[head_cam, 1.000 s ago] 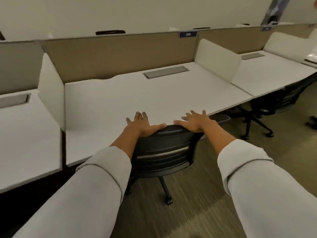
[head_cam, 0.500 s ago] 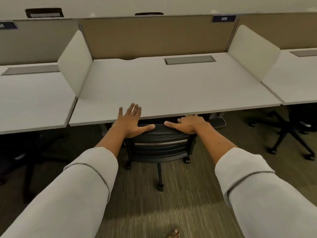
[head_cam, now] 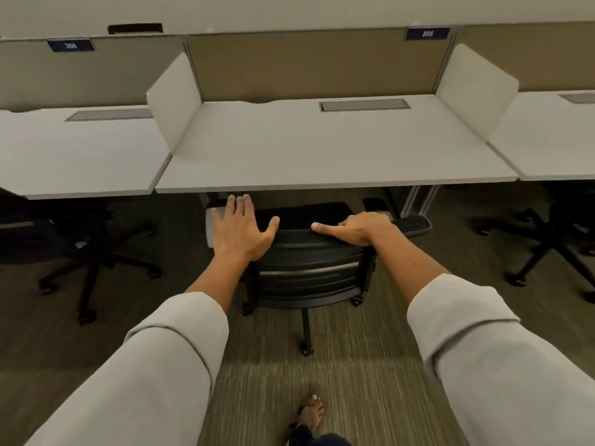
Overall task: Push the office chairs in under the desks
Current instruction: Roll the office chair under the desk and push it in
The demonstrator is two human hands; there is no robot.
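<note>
chair [head_cam: 309, 268] seat under mid worktop [head_cam: 322, 162], backrest just shy of edge | L hand [head_cam: 241, 230] flat, fingers spread, R hand [head_cam: 360, 228] curled on backrest top | this one nrly done; chair at left [head_cam: 87, 239], chair at right [head_cam: 553, 233] look partly out

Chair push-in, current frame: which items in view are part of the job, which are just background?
In the job:
- black chair, backrest top under both hands
- left hand, fingers spread, on the backrest's left corner
- right hand, on its right side
- middle desk

Background:
- desk dividers
- cable hatch
- number plate
- neighbouring chair on the left
- neighbouring chair on the right
</note>
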